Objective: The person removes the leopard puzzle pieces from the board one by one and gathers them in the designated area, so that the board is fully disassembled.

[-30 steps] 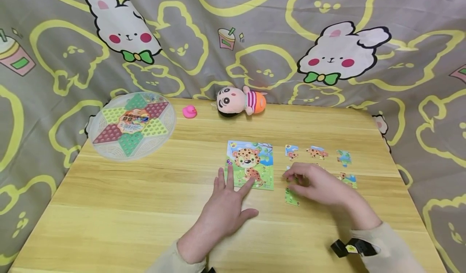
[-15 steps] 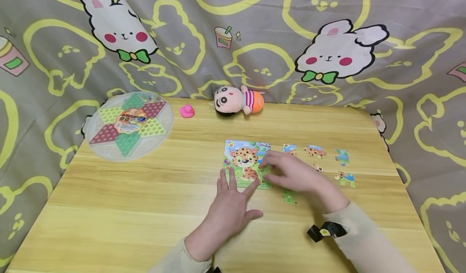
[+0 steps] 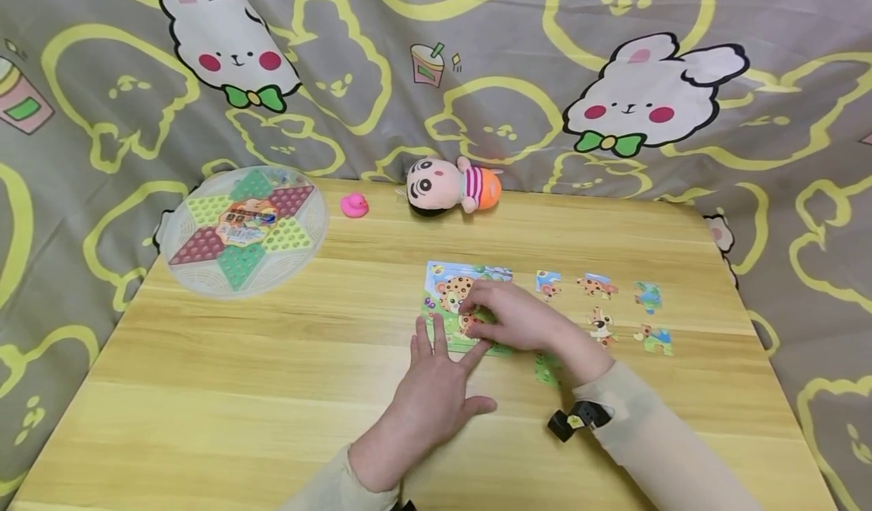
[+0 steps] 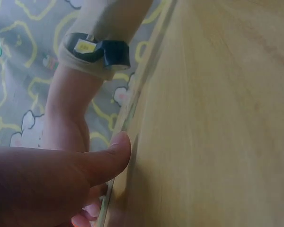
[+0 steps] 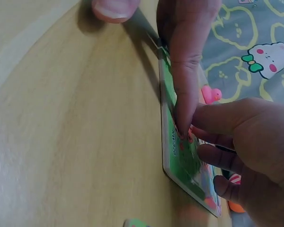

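Note:
A square leopard puzzle board (image 3: 439, 288) lies on the wooden table. My left hand (image 3: 429, 397) rests at its lower edge with fingers spread and fingertips touching the board. My right hand (image 3: 514, 318) is over the board's right half, its thumb and fingers curled together. In the right wrist view, a small spotted orange puzzle piece (image 5: 190, 133) shows between the right thumb and fingers, mostly hidden, close to the left index finger. To the right lie several loose puzzle pieces (image 3: 602, 328) in rows; one green puzzle piece (image 3: 547, 369) is partly under the right forearm.
A round Chinese checkers board (image 3: 245, 231) lies at the table's back left. Beside it sits a pink rubber duck (image 3: 354, 205), and a plush doll (image 3: 453, 185) lies at the back edge. A patterned curtain (image 3: 368, 57) hangs behind the table.
My right hand has moved left from the loose pieces to above the puzzle board. The left hand stays spread at the board's lower edge.

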Demonstrator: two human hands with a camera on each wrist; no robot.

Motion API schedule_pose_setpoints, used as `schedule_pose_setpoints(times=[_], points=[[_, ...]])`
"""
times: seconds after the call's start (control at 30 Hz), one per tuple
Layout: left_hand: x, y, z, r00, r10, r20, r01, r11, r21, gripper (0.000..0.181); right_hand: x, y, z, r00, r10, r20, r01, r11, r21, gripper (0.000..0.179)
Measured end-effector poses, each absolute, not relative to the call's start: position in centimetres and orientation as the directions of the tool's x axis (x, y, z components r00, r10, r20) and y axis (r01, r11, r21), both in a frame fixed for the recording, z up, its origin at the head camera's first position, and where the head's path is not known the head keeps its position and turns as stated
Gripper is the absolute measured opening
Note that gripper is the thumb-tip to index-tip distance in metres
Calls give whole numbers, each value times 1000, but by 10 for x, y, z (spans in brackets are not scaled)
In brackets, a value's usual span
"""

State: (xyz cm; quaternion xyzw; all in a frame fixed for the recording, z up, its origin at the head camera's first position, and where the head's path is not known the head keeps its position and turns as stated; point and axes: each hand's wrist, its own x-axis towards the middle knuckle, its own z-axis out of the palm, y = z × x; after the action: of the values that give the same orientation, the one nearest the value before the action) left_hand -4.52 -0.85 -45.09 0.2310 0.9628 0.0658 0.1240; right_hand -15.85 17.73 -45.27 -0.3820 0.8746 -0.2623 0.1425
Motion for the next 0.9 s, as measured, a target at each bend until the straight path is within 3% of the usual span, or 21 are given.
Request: schedule_pose_setpoints(times=[0.4, 0.9], points=[[-45, -7, -456, -859, 460, -224, 439, 888, 137, 91, -156, 171, -453, -719, -684, -123, -480, 617, -623, 34], [-46, -5, -456, -859, 451, -244, 431, 893, 131, 92, -157, 172, -454, -703, -698, -137, -457, 591, -665, 25]])
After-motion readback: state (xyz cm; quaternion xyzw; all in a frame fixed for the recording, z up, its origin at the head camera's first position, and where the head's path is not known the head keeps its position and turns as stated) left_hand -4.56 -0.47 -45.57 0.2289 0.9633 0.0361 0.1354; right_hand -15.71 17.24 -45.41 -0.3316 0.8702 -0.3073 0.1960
